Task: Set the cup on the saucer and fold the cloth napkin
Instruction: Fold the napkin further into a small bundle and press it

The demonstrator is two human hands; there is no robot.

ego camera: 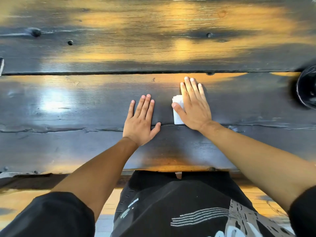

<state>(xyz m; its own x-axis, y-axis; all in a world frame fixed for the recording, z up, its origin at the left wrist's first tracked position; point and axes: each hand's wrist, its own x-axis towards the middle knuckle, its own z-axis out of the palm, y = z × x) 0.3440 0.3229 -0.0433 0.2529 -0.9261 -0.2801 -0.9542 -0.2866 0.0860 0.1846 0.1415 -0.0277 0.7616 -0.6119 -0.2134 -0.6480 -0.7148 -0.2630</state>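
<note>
Near the middle of the desk, two hands lie flat, palms down, fingers straight. One is the left hand, resting directly on the dark wood with its four fingers close together and its thumb spread toward the right; it holds nothing. The other is the right hand, which presses down on one folded white napkin — fingers straight and pointing away from the body, thumb lying across the napkin's left part. Only a narrow strip of the napkin shows at the left of the palm and under the thumb; several layered edges can be counted at its far corner, though how many folds there are cannot be told. Its near edge lies just at a crack in the wood that runs between the two hands.

Both forearms are bare and reach in from the bottom of the view, each ending in one black short sleeve. Between them hangs a black shirt with pale printed lines and lettering too small to read.

At the far right edge of the desk sits one dark, glossy round object, cut off by the frame and blurred — whether it is the cup, the saucer or both together cannot be told. It is well apart from the napkin. One long seam crosses the desk beyond the fingertips, dividing two broad planks.
</note>
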